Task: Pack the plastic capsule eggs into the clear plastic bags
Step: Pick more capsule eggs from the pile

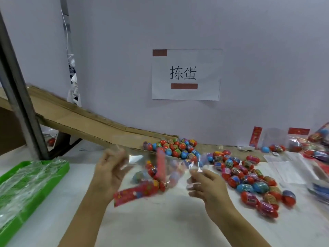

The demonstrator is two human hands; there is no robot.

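A worker's left hand and right hand pinch a filled clear bag above the surface, apparently holding its mouth steady; loose capsule eggs wait alongside.

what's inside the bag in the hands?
The clear bag held between the left hand and right hand holds several eggs and a red card strip. Motion blur hides the egg count.

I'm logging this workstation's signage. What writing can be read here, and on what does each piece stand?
"拣蛋": white paper sign on the wall.
Two red bars on that sign: no text legible.
Egg wrappers: print too small to read.
Red header card of the held bag: blurred, unreadable.
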